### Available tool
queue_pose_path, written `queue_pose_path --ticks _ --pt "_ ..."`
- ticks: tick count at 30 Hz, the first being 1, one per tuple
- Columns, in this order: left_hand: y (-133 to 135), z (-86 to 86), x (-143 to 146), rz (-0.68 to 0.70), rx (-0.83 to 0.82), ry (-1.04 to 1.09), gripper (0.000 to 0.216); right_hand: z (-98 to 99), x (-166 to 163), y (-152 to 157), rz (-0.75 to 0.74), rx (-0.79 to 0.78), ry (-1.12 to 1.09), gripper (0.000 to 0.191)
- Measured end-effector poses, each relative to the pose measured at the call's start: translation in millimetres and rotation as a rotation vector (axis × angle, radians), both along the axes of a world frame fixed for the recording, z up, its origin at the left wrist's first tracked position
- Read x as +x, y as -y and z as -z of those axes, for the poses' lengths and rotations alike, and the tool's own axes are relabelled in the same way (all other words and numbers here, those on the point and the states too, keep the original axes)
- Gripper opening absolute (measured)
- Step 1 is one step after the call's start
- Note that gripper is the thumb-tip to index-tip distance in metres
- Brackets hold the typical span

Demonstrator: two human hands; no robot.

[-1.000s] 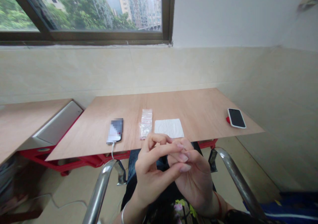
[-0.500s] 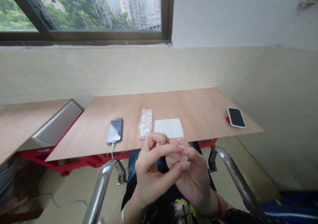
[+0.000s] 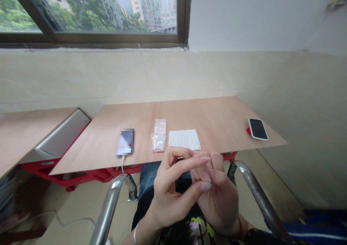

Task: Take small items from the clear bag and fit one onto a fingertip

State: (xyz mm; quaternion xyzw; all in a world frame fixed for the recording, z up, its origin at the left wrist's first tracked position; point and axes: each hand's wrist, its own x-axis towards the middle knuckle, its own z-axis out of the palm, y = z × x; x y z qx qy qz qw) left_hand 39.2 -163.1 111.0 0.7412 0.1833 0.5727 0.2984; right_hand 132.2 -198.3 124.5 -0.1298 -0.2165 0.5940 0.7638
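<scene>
Both hands meet in front of my lap, just short of the table's near edge. My left hand [image 3: 172, 190], with a silver bangle [image 3: 135, 235] at the wrist, has its thumb and forefinger closed against the fingertips of the other hand. My right hand [image 3: 221, 201] has its fingers curled in, the thumb pressed towards the forefinger. Whatever may lie between the fingertips is too small or hidden to make out. Beyond them on the table lie a folded white tissue or cloth [image 3: 184, 139] and a stack of small clear plastic bags [image 3: 159, 134].
On the wooden table [image 3: 206, 113], a phone with a blurred screen [image 3: 125, 143] is plugged into a white cable, and a white-edged phone [image 3: 258, 129] lies at the right. Metal armrests [image 3: 108, 208] flank me. A second table [image 3: 32, 125] stands left, below the window [image 3: 114, 13].
My two hands have shifted slightly to the right together. The right fingers have lifted and bent a little more, while the fingertips stay in contact. Things on the table have not moved.
</scene>
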Motion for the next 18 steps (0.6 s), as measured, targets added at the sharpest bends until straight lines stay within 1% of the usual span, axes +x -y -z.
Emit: queue_pose_path --ticks 2,5,10,14,18 --pt "0.2 0.7 0.8 -0.029 0.0 0.014 0.03 0.2 0.2 1.0 0.034 -0.027 0.029 0.047" --pt "-0.5 1.1 1.1 -0.063 -0.007 0.031 0.029 1.9 -0.3 0.8 0.034 -0.039 0.025 0.043" --pt "0.3 -1.4 1.0 -0.043 0.017 0.066 0.028 1.8 -1.4 1.8 0.057 -0.03 0.016 0.037" --pt "2.9 -5.7 3.4 -0.06 0.029 0.074 0.025 -1.4 -3.1 5.0 0.066 -0.008 0.018 0.04" --pt "5.8 -7.7 5.3 -0.15 0.091 0.108 0.022 -0.9 -10.4 8.3 0.045 -0.03 0.006 0.045"
